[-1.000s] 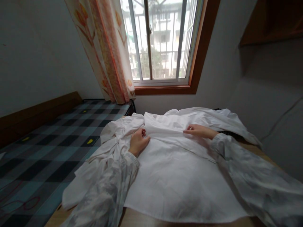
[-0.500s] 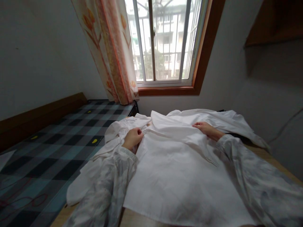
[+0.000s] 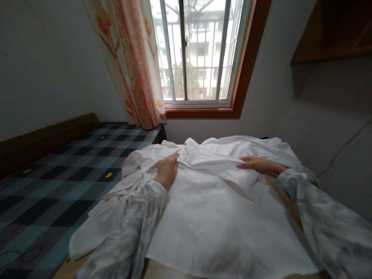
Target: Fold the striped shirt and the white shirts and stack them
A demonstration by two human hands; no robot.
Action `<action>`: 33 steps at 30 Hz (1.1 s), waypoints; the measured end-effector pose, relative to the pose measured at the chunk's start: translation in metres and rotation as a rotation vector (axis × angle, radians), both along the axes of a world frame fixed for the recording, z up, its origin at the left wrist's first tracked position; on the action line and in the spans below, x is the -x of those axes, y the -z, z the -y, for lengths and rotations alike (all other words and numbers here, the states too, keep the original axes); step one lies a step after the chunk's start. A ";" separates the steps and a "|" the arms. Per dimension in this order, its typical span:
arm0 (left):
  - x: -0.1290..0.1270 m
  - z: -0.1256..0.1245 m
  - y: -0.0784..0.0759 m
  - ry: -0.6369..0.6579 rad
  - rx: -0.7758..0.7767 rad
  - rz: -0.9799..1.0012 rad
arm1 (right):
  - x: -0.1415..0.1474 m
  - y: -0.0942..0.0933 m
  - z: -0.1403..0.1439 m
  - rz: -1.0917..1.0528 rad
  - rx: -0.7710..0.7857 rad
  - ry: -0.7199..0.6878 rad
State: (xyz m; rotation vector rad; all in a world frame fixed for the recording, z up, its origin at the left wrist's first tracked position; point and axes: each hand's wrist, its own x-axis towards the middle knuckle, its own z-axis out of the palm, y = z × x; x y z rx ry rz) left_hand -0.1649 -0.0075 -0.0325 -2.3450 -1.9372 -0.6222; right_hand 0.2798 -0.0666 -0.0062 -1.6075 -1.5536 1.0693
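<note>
White cotton-like cloth, a shirt-like garment (image 3: 221,217), covers most of the wooden table (image 3: 162,271) in the near centre; its smooth panel lies flat toward the viewer, while crumpled folds bunch at the far edge and spill over the left side of the table. Left of the table, a bed with a checked blue, black and grey cover (image 3: 52,182) runs along the wall, bounded by a wooden rail (image 3: 46,135) at its far side. Beyond the table, a window (image 3: 197,50) in a brown frame shows a building outside; a curtain (image 3: 130,62) with an orange floral print hangs at its left. The person's pale patterned sleeves (image 3: 128,232) enter from the near edge on both sides. The left hand (image 3: 167,170) rests on the garment at the left end of a raised fold, fingers curled loosely and pressing the cloth; whether they pinch it cannot be told. The right hand (image 3: 260,164) lies palm down on the right end of the same fold, fingers extended, close together, flat on the fabric.
</note>
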 end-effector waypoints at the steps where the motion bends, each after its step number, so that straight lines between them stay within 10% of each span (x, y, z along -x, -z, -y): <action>1: 0.002 -0.003 0.000 -0.030 0.009 0.032 | -0.002 -0.006 0.005 -0.044 0.047 -0.022; 8: 0.013 -0.024 0.005 -0.198 0.134 0.476 | -0.005 0.013 0.038 -0.039 0.245 -0.099; 14: 0.013 -0.018 0.007 -0.173 0.130 0.403 | -0.010 0.025 0.039 0.324 0.243 -0.279; 33: 0.017 -0.007 0.017 -0.179 0.074 0.360 | 0.150 0.031 -0.142 0.242 -0.120 -0.096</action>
